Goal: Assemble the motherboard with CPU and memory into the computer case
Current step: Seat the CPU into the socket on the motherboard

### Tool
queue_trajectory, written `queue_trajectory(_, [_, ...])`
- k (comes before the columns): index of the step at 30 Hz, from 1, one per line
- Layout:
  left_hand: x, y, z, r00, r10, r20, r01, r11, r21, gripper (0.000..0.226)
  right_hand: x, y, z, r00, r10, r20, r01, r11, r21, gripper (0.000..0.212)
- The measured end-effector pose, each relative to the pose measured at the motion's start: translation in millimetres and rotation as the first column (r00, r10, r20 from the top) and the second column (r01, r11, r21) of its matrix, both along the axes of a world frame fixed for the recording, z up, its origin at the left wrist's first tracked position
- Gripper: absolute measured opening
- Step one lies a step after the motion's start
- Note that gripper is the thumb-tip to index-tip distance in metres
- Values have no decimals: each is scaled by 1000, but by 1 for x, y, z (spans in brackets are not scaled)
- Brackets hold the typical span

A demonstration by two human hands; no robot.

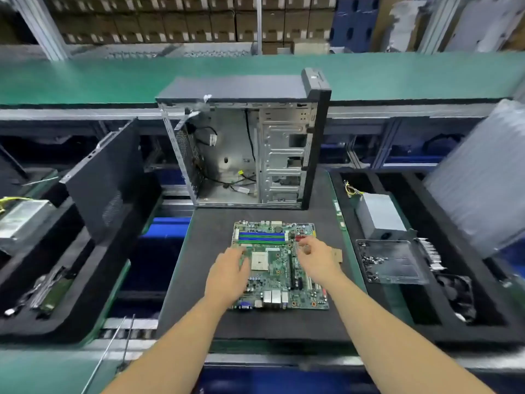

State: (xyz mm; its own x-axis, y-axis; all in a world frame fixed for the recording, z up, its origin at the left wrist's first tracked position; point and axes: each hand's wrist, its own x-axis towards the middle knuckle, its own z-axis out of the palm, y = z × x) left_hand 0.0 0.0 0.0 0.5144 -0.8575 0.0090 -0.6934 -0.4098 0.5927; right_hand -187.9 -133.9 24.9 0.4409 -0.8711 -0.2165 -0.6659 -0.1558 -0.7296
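The motherboard (279, 265) lies flat on the dark work mat (204, 280), and I take it as the landmark for all places. It is a green board with blue and green memory slots (262, 238) along its far edge and a pale square CPU socket (260, 260) near its middle.

The left hand (228, 275) is over the left part of the motherboard, palm down, with the fingers stretched and reaching to the left side of the socket; it grasps nothing that I can see. The right hand (316, 258) is over the right part of the motherboard, its fingers bent inward above the board (whether they pinch some small thing or only hover, I cannot tell, because the picture is blurred there).

Behind the motherboard, on the far end of the same mat, the computer case (244, 149) stands upright with its open side toward the camera; black cables hang inside it. To the left of the motherboard, well apart, a black side panel (105, 180) leans tilted. To the right of the motherboard there is a clear plastic tray (390, 261) with small dark parts, and behind that tray a grey power supply (379, 213).
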Motion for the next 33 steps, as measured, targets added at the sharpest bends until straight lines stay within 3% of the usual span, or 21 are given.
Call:
queue_trajectory(5, [27, 26, -26, 997, 3, 82, -12, 994, 107, 39, 4, -6, -8, 995, -2, -101, -7, 996, -85, 33])
queue_trajectory(10, [45, 21, -42, 983, -76, 165, 55, 991, 124, 41, 10, 3, -12, 974, -12, -224, -31, 982, -187, 23])
queue_trajectory(15, [53, -9, -44, 992, -75, 106, 65, 994, 90, 47, 10, -3, -8, 957, -67, -284, 12, 982, -191, 29])
queue_trajectory(20, [49, -40, -44, 994, -38, 101, 35, 999, 38, 54, -3, -32, -12, 824, -38, -565, -176, 931, -320, 43])
queue_trajectory(23, [43, -56, -42, 966, -91, 242, 76, 995, 69, 57, -20, -52, -17, 752, 12, -659, -218, 948, -231, 57])
queue_trajectory(27, [40, -86, -36, 866, -225, 446, 149, 968, 200, 60, -36, -84, -24, 643, 243, -727, -350, 937, 5, 78])
queue_trajectory(31, [24, -113, -37, 809, -397, 434, 288, 911, 296, 65, -35, -100, -31, 537, 352, -767, -453, 887, 90, 89])
queue_trajectory(33, [17, -123, -39, 770, -471, 430, 356, 877, 322, 62, -31, -109, -32, 536, 382, -753, -484, 870, 96, 85])
